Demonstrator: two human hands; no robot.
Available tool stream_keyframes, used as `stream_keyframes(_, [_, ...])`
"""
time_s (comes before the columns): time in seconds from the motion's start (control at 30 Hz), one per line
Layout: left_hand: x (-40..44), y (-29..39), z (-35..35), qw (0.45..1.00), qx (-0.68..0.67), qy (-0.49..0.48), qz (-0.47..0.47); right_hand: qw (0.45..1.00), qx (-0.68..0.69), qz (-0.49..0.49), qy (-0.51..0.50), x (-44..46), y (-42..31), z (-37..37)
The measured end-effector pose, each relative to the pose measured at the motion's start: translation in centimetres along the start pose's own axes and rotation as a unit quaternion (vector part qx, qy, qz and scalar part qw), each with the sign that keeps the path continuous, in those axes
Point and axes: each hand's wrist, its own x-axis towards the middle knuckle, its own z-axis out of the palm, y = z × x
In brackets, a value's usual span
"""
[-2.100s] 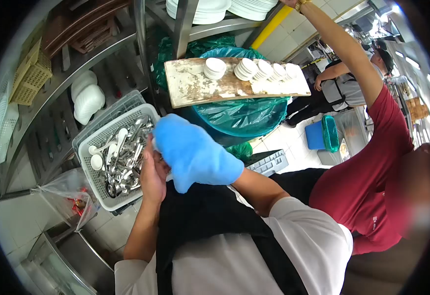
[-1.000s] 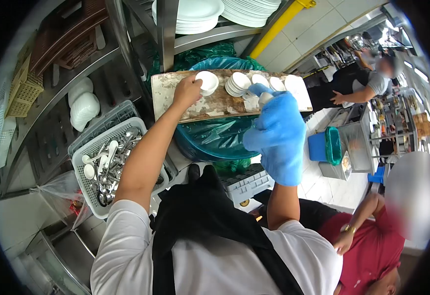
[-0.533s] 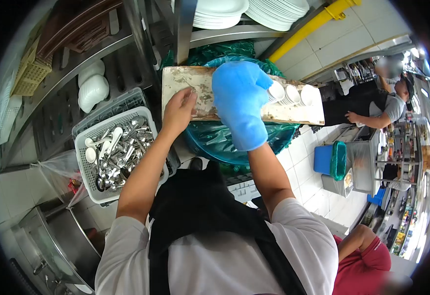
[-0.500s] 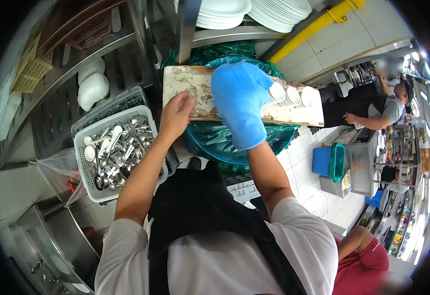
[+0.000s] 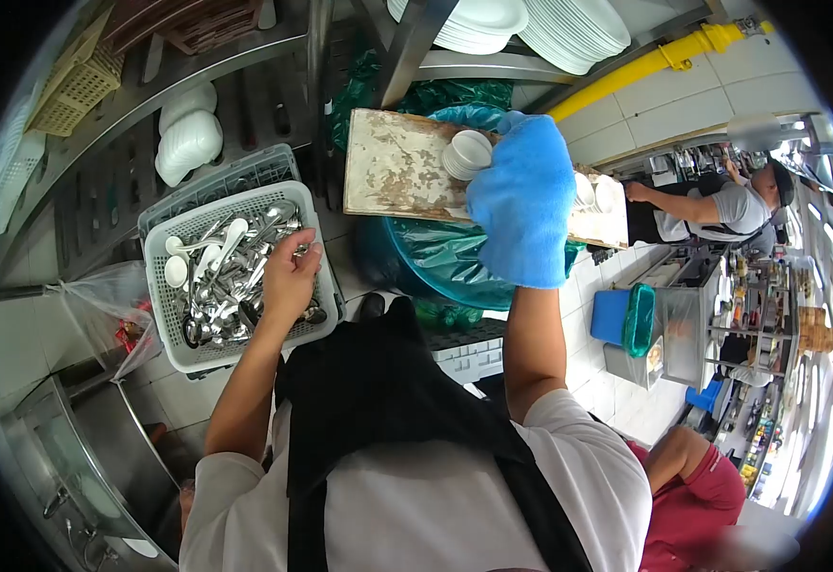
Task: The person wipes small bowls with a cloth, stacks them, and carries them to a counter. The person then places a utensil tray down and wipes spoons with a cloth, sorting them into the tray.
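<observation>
A blue cloth mitt (image 5: 523, 205) covers my right hand and hides its fingers. It lies over the middle of a worn, paint-chipped board (image 5: 393, 167), between a stack of small white dishes (image 5: 467, 154) and more small white dishes (image 5: 605, 194) to the right. Whether the mitt grips any of them is hidden. My left hand (image 5: 291, 278) is bare, fingers loosely bent and apart with nothing seen in them. It hovers over the right side of a light grey basket (image 5: 167, 329) full of metal spoons and other cutlery (image 5: 231, 276), some white spoons among them.
Below the board stands a bin lined with green plastic (image 5: 440, 250). Shelves hold white plates (image 5: 574, 33) and white bowls (image 5: 191, 143). A yellow pipe (image 5: 660, 62) runs along the wall. One co-worker (image 5: 750, 205) stands at right; another person's red clothing (image 5: 698, 496) shows at lower right.
My left hand has left the board's left end and moved down-left to the cutlery basket. The mitt has shifted right along the board, uncovering a stack of small white dishes. The view has turned slightly.
</observation>
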Motion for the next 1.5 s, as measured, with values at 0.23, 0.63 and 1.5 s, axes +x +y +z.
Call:
stream_keyframes(0.23, [5.8, 9.2, 10.1, 0.845, 0.179, 0.011, 0.503, 0.949, 0.268, 0.063, 0.151, 0.0, 2.3, -1.5])
stream_keyframes(0.63, [14.4, 9.4, 18.1, 0.772, 0.253, -0.125, 0.57, 0.863, 0.474, 0.069, 0.164, -3.4, 0.5, 0.0])
stream_keyframes(1.5, [5.9, -18.5, -24.7, 0.77, 0.623, 0.126, 0.053, 0.916, 0.363, -0.164, -0.05, -8.7, -17.8, 2.7])
